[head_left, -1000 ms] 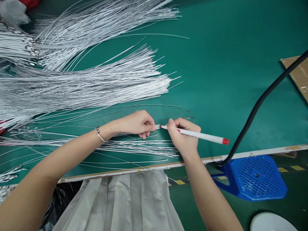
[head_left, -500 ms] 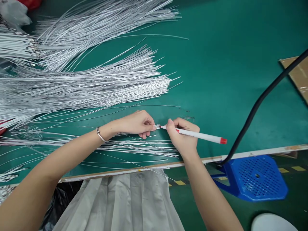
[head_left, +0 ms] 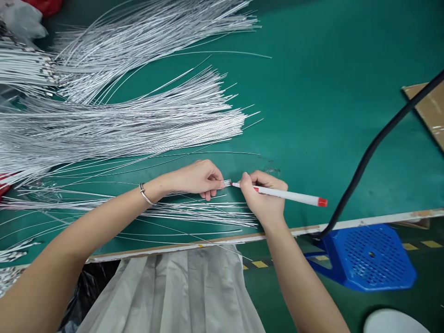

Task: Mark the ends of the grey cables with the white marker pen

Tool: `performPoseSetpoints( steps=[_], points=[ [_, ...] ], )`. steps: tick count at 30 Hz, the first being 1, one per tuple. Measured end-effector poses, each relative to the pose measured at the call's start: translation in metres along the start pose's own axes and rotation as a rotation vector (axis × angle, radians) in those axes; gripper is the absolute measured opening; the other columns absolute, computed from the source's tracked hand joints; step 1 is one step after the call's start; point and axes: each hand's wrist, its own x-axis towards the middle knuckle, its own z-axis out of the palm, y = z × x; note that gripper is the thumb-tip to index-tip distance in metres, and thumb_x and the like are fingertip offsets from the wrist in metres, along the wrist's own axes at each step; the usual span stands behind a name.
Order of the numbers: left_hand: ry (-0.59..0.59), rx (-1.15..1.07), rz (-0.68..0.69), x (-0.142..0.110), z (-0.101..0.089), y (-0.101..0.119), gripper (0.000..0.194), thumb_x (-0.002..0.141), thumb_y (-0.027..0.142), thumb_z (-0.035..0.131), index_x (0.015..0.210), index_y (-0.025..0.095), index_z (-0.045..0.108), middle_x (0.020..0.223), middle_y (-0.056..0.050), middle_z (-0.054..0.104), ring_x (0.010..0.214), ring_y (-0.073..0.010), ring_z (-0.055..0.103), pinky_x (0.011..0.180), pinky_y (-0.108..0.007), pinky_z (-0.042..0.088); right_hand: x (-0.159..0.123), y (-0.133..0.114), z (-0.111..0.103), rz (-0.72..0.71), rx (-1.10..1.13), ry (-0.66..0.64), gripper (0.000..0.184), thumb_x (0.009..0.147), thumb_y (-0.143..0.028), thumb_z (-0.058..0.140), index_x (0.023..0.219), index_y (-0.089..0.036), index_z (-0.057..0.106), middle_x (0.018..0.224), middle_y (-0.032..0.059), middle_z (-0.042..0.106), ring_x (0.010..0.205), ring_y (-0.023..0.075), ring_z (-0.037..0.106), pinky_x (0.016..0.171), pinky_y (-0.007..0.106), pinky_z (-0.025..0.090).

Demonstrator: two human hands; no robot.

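Thumb and fingers of my left hand pinch a few thin white wires, whose ends stick out to the right. My right hand is closed round a white marker pen with a red end, held in a writing grip. The pen's red tip is at the wire ends, touching or almost touching them. Just below both hands lies a loose row of similar white wires on the green table. The length of the pinched wires is mostly hidden under my left hand and forearm.
Big bundles of white wires spread over the left and back of the green tabletop. A black cable arcs across the right side. Cardboard lies at the right edge. Below the table edge stands a blue plastic stool.
My right hand and the pen have shifted very slightly, with the pen's rear end a little further left. My left hand keeps its pinch on the wires.
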Motion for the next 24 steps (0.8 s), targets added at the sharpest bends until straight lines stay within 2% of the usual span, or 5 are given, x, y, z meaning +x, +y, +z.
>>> performPoseSetpoints(
  steps=[20, 24],
  points=[
    [0.0, -0.018, -0.003, 0.0001, -0.0003, 0.001, 0.038, 0.085, 0.046, 0.054, 0.07, 0.011, 0.061, 0.061, -0.005, 0.065, 0.052, -0.011, 0.062, 0.048, -0.018, 0.048, 0.0006, 0.0009, 0.0, -0.045, -0.01, -0.018, 0.036, 0.076, -0.022, 0.053, 0.043, -0.018, 0.041, 0.04, -0.0064, 0.033, 0.04, 0.0065, 0.029, 0.042, 0.022, 0.026],
    [0.011, -0.026, -0.008, -0.0003, 0.0006, 0.0007, 0.035, 0.086, 0.043, 0.054, 0.071, 0.011, 0.061, 0.061, -0.005, 0.065, 0.053, -0.0108, 0.063, 0.048, -0.017, 0.048, 0.0012, 0.0002, -0.0006, -0.031, 0.002, -0.017, 0.036, 0.076, -0.023, 0.053, 0.043, -0.018, 0.041, 0.04, -0.0062, 0.033, 0.04, 0.0066, 0.029, 0.042, 0.022, 0.026]
  ],
)
